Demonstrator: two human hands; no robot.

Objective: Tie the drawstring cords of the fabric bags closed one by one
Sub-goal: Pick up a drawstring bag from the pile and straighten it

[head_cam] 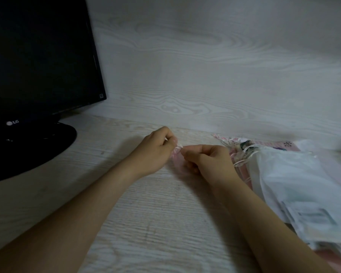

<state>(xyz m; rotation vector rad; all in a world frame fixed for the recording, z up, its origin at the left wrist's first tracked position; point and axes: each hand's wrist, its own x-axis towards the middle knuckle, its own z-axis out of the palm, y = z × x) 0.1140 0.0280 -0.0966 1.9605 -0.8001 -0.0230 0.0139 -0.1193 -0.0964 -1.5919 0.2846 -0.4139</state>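
Small pink sheer fabric bag lying mid-way across the pale wood-grain surface. Left hand and right hand, fingers curled, each pinch its thin white drawstring cord, which spans left to right between them. Heap of pink and white drawstring bags lies right, nearer the right hand.

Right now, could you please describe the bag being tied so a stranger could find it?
From the black monitor, look right along the desk. The left hand and right hand hold a small pink bag, apart from the pile further right.
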